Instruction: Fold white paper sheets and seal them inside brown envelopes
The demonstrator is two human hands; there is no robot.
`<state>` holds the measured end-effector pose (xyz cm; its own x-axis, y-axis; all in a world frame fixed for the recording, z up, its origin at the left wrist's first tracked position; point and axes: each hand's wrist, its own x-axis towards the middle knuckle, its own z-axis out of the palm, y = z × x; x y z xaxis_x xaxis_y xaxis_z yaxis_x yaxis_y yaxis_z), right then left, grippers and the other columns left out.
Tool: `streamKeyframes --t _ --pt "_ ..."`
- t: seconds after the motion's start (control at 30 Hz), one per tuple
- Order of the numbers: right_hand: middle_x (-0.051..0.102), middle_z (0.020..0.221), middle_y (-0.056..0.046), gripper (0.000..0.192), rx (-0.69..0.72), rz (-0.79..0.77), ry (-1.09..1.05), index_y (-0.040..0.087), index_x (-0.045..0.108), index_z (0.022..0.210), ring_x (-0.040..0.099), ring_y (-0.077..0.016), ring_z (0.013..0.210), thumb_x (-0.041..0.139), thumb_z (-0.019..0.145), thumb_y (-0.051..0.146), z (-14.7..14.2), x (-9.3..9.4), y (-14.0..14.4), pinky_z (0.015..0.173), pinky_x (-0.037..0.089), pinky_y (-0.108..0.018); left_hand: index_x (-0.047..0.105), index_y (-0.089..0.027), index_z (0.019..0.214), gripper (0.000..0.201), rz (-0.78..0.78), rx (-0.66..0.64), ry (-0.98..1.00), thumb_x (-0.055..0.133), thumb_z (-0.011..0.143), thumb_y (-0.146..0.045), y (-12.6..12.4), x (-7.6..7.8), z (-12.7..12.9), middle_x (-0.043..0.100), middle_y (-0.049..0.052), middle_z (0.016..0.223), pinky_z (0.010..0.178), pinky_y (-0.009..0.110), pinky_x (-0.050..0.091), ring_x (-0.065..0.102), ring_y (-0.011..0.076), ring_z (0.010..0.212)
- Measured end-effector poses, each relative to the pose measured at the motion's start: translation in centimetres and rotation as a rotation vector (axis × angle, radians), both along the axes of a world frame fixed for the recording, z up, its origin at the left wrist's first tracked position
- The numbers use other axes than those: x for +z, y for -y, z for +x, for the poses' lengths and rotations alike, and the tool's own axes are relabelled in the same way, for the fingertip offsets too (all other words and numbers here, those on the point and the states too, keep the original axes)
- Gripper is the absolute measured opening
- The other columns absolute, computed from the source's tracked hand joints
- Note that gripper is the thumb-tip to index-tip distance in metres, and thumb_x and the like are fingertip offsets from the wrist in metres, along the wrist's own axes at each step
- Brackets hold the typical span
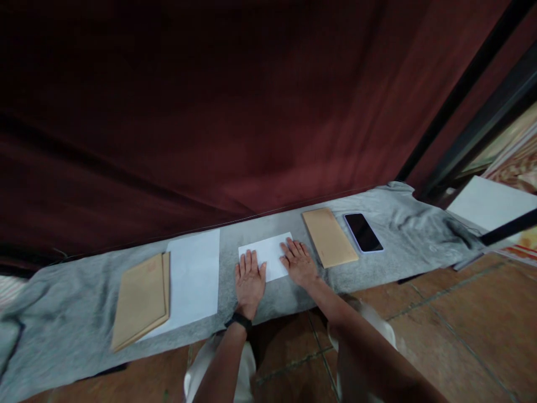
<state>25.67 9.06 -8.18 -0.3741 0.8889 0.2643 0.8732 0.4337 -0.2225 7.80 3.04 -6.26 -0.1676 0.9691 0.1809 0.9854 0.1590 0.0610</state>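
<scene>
Pressing flat: left hand [250, 281] and right hand [298, 262], grip open, palms down pinning folded white paper [268, 254], seemingly to crease it; brown envelope [329, 237] beside.

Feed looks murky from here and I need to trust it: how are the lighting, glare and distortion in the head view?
Head view: dim overall, the dark red curtain nearly black at upper left; the white paper under the left hand and right hand reads clearly, no glare; wide-angle bend curves the grey cloth; phone screen dark.
</scene>
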Motion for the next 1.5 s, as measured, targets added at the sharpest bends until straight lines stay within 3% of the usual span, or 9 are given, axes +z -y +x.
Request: streamKeyframes --t 0.23,0.43,0.57,0.67,0.8,0.97,1.13,1.3,1.5 --pt "0.044 0.156 -0.015 0.054 -0.065 0.013 0.016 0.009 0.046 0.149 0.042 -0.0293 0.143 0.038 0.104 0.037 1.7 0.3 0.5 0.118 0.029 -0.045 0.040 -0.011 0.153 0.057 0.000 0.074 -0.040 0.029 0.103 -0.037 2.9 -0.4 -2.7 0.041 0.013 0.158 0.121 0.050 0.029 0.036 0.0304 0.147" --pt "0.050 0.151 -0.016 0.051 -0.105 0.054 -0.024 0.007 0.050 0.145 0.046 -0.0284 0.139 0.037 0.102 0.031 2.4 0.3 1.4 0.116 0.033 -0.043 0.045 -0.006 0.148 0.054 0.131 0.101 -0.053 0.032 0.101 -0.030 4.3 0.2 -2.8 0.048 0.021 0.152 0.116 0.052 0.036 0.042 0.0328 0.144" --pt "0.050 0.151 -0.019 0.052 -0.129 0.038 -0.061 0.002 0.050 0.145 0.045 -0.0287 0.140 0.040 0.101 0.028 2.3 0.3 1.9 0.116 0.034 -0.043 0.037 -0.010 0.153 0.055 0.179 -0.086 -0.050 0.033 0.100 -0.021 4.6 1.0 -0.7 0.040 0.016 0.159 0.119 0.048 0.034 0.033 0.0281 0.149" --pt "0.045 0.153 -0.021 0.054 -0.140 0.012 -0.082 -0.001 0.048 0.145 0.043 -0.0303 0.142 0.042 0.099 0.027 2.1 0.7 2.2 0.117 0.033 -0.044 0.034 -0.019 0.156 0.054 0.100 -0.251 -0.032 0.034 0.103 -0.030 4.7 1.1 1.4 0.035 0.008 0.162 0.120 0.046 0.033 0.027 0.0262 0.152" --pt "0.039 0.159 -0.015 0.052 -0.028 0.003 -0.093 0.007 0.045 0.149 0.038 -0.0281 0.146 0.039 0.101 0.026 1.7 1.6 2.7 0.119 0.031 -0.046 0.038 -0.017 0.154 0.054 0.016 -0.261 -0.029 0.033 0.104 -0.039 5.0 0.4 2.9 0.037 0.010 0.161 0.120 0.050 0.033 0.030 0.0286 0.150" --pt "0.041 0.159 -0.009 0.049 0.175 -0.062 -0.089 0.016 0.048 0.149 0.038 -0.0250 0.146 0.035 0.105 0.033 0.5 2.2 3.6 0.122 0.027 -0.047 0.042 -0.017 0.151 0.052 -0.028 -0.278 -0.014 0.032 0.103 -0.034 5.1 0.4 2.5 0.040 0.011 0.159 0.119 0.050 0.034 0.035 0.0277 0.149" --pt "0.046 0.155 -0.009 0.047 0.302 -0.124 -0.150 0.015 0.052 0.145 0.040 -0.0203 0.145 0.032 0.105 0.028 -1.7 2.5 3.2 0.124 0.028 -0.041 0.046 -0.011 0.147 0.050 0.002 -0.258 0.043 0.027 0.102 -0.023 3.1 1.6 1.8 0.047 0.014 0.155 0.118 0.044 0.037 0.044 0.0239 0.143" --pt "0.048 0.154 -0.010 0.049 0.202 -0.141 -0.190 0.012 0.050 0.146 0.043 -0.0195 0.143 0.030 0.104 0.025 -3.9 2.8 0.9 0.123 0.029 -0.039 0.042 -0.007 0.150 0.053 -0.014 -0.222 0.020 0.032 0.098 -0.017 -1.1 1.9 1.2 0.037 0.017 0.160 0.121 0.047 0.031 0.032 0.0279 0.150" --pt "0.048 0.154 -0.010 0.049 0.103 -0.086 -0.101 0.013 0.048 0.148 0.041 -0.0225 0.144 0.031 0.104 0.024 -5.7 2.0 -0.2 0.122 0.027 -0.043 0.041 -0.013 0.152 0.056 -0.059 -0.204 0.013 0.032 0.097 -0.017 -3.4 0.4 0.5 0.036 0.011 0.161 0.122 0.051 0.028 0.025 0.0286 0.152"
